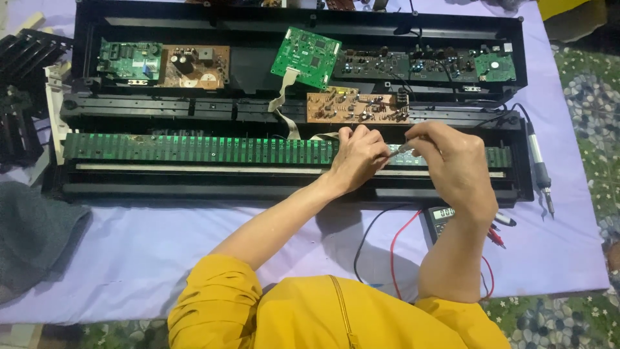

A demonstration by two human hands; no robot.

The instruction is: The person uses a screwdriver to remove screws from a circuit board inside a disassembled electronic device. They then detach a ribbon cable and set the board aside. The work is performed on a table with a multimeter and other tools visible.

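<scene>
Opened keyboard chassis [297, 32] on lilac sheet [129, 258], lid tilted back. Long green contact board [194, 150] across front; boards behind: green [305, 57], brown [352, 106].
Left hand [358, 158] rests on contact board near its right end, fingers curled together, steadying.
Right hand [452, 165] pinches thin metal tool [399, 150], tip at board between hands.
Multimeter [440, 218] below right wrist, leads loose. Soldering iron [539, 169] at far right.
Judgement: brace wrists, keep tip on one contact, avoid bridging neighbours.
</scene>
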